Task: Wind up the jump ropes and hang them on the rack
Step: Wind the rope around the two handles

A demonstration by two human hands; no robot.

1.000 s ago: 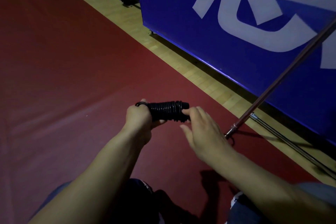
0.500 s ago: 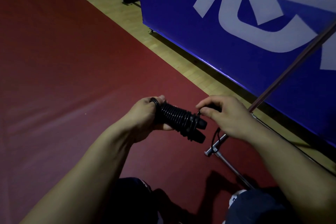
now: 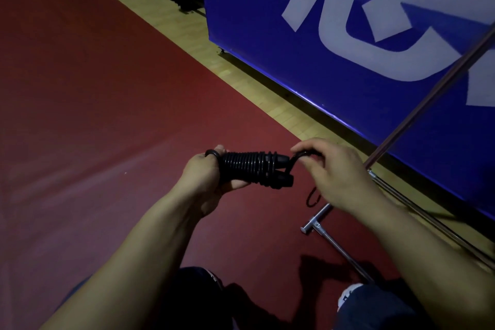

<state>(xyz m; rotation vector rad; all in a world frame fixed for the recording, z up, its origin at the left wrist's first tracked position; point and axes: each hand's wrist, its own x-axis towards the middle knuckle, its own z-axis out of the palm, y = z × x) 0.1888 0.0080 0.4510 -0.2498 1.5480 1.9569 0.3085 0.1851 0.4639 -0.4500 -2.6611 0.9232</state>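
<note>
Two handles lie side by side in the left hand (image 3: 206,177), whose grip wraps their near end so the bundle stays steady in the air above the red floor (image 3: 93,115). The jump rope (image 3: 251,169) is a thin, glossy black cord, coiled in tight ribbed turns around them. The right hand (image 3: 334,171) pinches the loose tail at the far end, probably to tuck it in. A metal rack (image 3: 428,96), smooth thin tubing, stands just beside, before a blue banner (image 3: 361,83).
</note>
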